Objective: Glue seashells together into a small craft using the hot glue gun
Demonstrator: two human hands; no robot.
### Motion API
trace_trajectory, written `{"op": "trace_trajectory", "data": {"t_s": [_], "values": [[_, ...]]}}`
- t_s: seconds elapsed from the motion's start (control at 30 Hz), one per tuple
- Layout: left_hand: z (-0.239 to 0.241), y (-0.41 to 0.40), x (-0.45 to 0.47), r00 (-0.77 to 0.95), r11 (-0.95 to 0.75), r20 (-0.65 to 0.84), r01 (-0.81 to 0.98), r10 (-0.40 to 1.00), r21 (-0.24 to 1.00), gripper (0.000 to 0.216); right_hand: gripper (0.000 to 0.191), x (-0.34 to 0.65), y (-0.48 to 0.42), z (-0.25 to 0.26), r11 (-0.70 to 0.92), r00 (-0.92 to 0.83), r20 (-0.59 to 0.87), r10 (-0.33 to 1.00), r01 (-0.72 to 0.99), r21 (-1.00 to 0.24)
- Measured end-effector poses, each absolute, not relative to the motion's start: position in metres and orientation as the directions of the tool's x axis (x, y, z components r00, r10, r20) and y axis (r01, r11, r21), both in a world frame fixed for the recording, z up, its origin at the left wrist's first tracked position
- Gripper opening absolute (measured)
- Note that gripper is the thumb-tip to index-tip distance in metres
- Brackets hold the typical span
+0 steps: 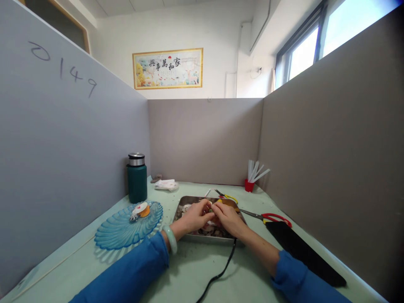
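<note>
Both hands meet over a metal tray point(205, 240) full of small mixed pieces, whose kind I cannot make out. My left hand point(198, 214), with a pale green bangle point(170, 240) at the wrist, has its thumb and fingers closed together. My right hand point(227, 216) is pinched against it, fingertips touching or nearly so. A tiny greenish thing shows between the fingertips, too small to name. Past the right hand, a brown flat piece point(232, 205) lies at the tray's far right corner.
A blue shell-shaped plate point(116, 235) carries small items at left, beside a green bottle point(136, 183). Red-handled scissors point(276, 218) and a black cloth-like strip point(304, 252) lie right. Farther back are yellow-handled cutters point(232, 198) and a red cup point(249, 185) with white sticks. Grey partitions surround the table.
</note>
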State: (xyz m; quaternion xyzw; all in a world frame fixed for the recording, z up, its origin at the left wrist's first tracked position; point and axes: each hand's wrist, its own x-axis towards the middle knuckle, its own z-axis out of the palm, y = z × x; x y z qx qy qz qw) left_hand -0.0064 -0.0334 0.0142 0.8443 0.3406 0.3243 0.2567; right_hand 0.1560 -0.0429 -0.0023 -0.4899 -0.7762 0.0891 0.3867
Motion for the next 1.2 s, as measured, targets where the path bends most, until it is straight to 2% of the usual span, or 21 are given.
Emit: {"op": "trace_trajectory", "data": {"t_s": [0.33, 0.6, 0.83, 1.2], "values": [[0.0169, -0.0354, -0.0064, 0.556, -0.651, 0.387, 0.424, 0.736, 0.629, 0.016, 0.036, 0.1562, -0.0421, -0.0013, 0.515, -0.238, 0.517, 0.822, 0.697, -0.499], [0.0168, -0.0347, -0.0068, 0.555, -0.622, 0.360, 0.409, 0.750, 0.668, 0.020, 0.038, 0.1554, -0.0452, 0.0012, 0.522, -0.225, 0.523, 0.822, 0.664, -0.536], [0.0116, -0.0293, -0.0072, 0.559, -0.557, 0.328, 0.306, 0.762, 0.772, 0.025, 0.041, 0.1565, -0.0449, 0.0004, 0.529, -0.212, 0.531, 0.821, 0.632, -0.566], [0.0097, -0.0270, -0.0076, 0.555, -0.573, 0.346, 0.306, 0.756, 0.760, 0.028, 0.039, 0.1577, -0.0422, -0.0011, 0.525, -0.198, 0.516, 0.833, 0.577, -0.626]]}}
